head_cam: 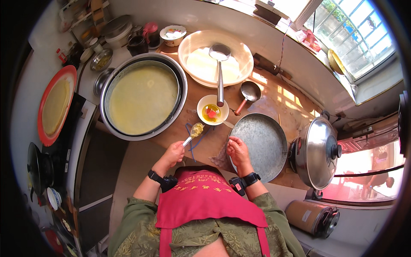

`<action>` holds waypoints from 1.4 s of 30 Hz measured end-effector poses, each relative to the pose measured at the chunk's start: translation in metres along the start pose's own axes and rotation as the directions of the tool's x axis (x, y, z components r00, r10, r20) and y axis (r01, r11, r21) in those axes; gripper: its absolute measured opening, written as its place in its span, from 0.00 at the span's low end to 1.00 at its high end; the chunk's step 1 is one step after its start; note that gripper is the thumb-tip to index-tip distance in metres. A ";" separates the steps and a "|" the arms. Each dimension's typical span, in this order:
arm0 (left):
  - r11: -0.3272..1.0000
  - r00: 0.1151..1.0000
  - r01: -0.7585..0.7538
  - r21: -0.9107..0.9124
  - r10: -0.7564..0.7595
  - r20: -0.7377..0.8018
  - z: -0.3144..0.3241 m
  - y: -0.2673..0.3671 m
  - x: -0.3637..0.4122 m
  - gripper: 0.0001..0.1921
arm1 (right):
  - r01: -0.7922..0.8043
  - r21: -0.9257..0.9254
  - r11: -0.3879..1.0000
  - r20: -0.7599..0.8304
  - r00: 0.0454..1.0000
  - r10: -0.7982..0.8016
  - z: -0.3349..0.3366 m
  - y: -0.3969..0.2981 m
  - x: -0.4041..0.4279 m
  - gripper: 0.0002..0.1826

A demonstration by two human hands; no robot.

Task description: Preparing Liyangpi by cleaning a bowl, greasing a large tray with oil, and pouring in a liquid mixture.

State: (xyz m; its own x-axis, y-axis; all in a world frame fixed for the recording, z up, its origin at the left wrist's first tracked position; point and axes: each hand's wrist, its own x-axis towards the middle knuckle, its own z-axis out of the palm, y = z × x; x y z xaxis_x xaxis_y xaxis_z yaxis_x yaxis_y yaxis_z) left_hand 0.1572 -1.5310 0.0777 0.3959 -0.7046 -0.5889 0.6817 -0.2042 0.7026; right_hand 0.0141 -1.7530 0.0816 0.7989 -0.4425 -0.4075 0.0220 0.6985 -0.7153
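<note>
My left hand grips the handle of a spoon whose bowl carries a yellowish lumpy food. At the left rim of a round, flat metal pan is my right hand, fingers curled; whether it pinches the rim, I cannot tell. Ahead of my hands sits a small white bowl with yellow oil, a red thing and a utensil in it. A ladle lies across the large basin of pale batter. To the left, a round pan of yellowish liquid rests inside a wider metal basin.
A small saucepan with a wooden handle lies beyond the metal pan. A lidded steel pot stands at the right. On the left is a red-rimmed tray holding a flat yellow round. Blue string lies near the table's front edge.
</note>
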 end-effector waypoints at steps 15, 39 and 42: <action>0.967 0.953 -0.187 -0.171 0.136 -0.271 -0.028 0.034 0.107 0.07 | 0.160 -0.239 0.958 -0.041 0.984 -0.175 0.031 -0.017 0.056 0.23; 0.985 0.987 -0.152 -0.084 0.146 -0.072 0.046 0.045 0.091 0.21 | 0.510 -0.781 0.360 0.196 0.747 -0.635 0.062 -0.031 0.074 0.09; 0.984 0.982 -0.164 -0.077 0.155 -0.110 0.052 0.053 0.103 0.19 | 0.462 -0.831 0.309 0.213 0.778 -0.590 0.055 -0.020 0.077 0.10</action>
State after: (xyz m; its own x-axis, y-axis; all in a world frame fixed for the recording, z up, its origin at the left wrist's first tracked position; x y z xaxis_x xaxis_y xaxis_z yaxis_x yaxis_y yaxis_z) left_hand 0.2024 -1.6493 0.0754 0.5618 -0.6486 -0.5135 0.6531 -0.0333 0.7566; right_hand 0.1085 -1.7699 0.0956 0.7371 -0.6368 0.2261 -0.1239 -0.4563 -0.8812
